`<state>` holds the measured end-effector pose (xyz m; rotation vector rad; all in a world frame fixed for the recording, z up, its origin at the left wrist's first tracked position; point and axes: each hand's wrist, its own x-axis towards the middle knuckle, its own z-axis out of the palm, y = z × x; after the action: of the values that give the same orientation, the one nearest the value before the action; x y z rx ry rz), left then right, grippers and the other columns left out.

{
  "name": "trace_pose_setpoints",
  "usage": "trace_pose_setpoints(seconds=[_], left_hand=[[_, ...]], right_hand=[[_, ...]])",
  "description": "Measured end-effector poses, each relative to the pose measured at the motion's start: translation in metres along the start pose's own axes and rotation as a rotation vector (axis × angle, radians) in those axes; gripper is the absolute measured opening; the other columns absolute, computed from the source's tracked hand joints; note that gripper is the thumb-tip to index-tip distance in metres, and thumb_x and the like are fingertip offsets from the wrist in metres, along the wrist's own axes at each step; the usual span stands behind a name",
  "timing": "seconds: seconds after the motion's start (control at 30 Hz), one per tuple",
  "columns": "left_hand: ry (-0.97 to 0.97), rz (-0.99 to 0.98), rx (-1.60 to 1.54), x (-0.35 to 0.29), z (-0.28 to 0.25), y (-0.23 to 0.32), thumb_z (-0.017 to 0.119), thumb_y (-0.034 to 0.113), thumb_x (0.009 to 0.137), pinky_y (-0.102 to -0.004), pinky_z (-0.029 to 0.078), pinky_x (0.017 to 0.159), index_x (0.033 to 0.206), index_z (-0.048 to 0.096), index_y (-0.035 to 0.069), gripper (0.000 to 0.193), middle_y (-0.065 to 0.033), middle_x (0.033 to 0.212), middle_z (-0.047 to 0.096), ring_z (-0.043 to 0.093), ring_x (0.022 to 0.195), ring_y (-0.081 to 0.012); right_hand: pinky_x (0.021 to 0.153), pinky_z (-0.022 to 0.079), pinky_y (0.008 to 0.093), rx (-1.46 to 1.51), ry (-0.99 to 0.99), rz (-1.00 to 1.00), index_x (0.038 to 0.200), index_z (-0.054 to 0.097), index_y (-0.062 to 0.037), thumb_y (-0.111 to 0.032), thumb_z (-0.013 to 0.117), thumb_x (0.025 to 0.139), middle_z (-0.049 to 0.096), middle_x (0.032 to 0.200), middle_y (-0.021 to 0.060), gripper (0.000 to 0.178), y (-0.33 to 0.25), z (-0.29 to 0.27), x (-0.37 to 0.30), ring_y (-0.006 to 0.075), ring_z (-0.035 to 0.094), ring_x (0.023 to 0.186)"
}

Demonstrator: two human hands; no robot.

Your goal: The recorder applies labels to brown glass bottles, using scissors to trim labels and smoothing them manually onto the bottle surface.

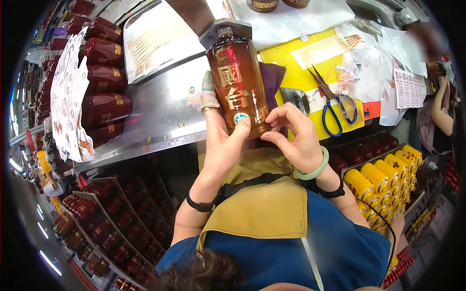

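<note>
At the middle of the head view, the brown bottle [235, 80] is held over the near edge of the bench [167, 116], its neck pointing away beside a dark metal block [206, 24]. The left hand [223, 140] has its fingers clamped on the bottle's lower left, thumb at a round sticker [241, 117]. The right hand [296, 136] brings thumb and forefinger close together at the lower right edge; whether they pinch anything cannot be told. Rightward, blue-handled scissors [332, 104] lie open on a yellow sheet [276, 56].
</note>
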<state>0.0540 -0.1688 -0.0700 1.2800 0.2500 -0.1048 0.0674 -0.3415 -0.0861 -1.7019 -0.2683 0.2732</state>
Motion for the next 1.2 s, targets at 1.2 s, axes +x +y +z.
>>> trace_pose_setpoints(seconds=[1.2], left_hand=[[0.277,0.384,0.479,0.001,-0.017,0.008,0.056,0.008,0.097,-0.0451,0.023,0.12,0.152,0.03,0.002,0.062,-0.0124,0.158,0.032,0.03,0.145,-0.0278]], right_hand=[[0.076,0.055,0.0375,-0.695,0.331,0.236,0.097,0.072,-0.0025,-0.02,0.074,0.08,0.072,0.082,0.0146,0.024,0.054,-0.214,0.03,0.0288,0.071,0.079]])
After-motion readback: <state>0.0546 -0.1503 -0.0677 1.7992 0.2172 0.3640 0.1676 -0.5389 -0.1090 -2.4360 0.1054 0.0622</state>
